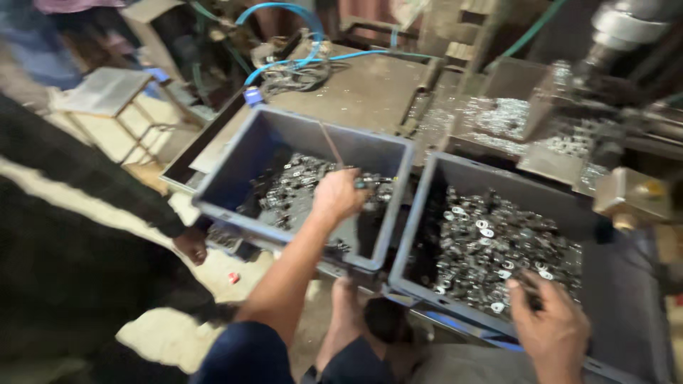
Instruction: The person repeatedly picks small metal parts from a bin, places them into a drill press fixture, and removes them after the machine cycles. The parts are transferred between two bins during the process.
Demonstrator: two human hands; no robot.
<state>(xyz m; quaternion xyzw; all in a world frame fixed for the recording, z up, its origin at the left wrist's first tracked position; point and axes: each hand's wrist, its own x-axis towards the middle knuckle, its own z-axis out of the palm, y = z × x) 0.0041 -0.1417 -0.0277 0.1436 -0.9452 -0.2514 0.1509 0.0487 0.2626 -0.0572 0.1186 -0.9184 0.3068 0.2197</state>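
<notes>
Overhead, two grey plastic bins sit side by side on a metal counter (370, 89), touching at their inner walls. Left hand (339, 195) reaches into the left bin (213, 192), fist clenched around a thin rod (330, 144) that rises tilted out of the hand, its lower end lost among the small metal parts (295, 186) heaped at the bin's far side. Right hand (551, 323) is at the near edge of the right bin (416, 235), fingers curled down into a denser heap of silvery ring-shaped washers (491, 245); blur hides whether it grips any, so cannot tell. Bare knee and dark blue shorts (245, 355) show at the bottom edge, just below the bins. Beyond the right bin, a machine bed (498, 117) is strewn with more shiny rings, with a steel spindle (626, 25) above it at the upper right. Blue hose (284, 14) loops across the counter's far end. Another person in dark clothing (71, 213) stands at the left, one hand (191, 245) near the left bin's corner. A small stool (107, 92) stands behind them.
</notes>
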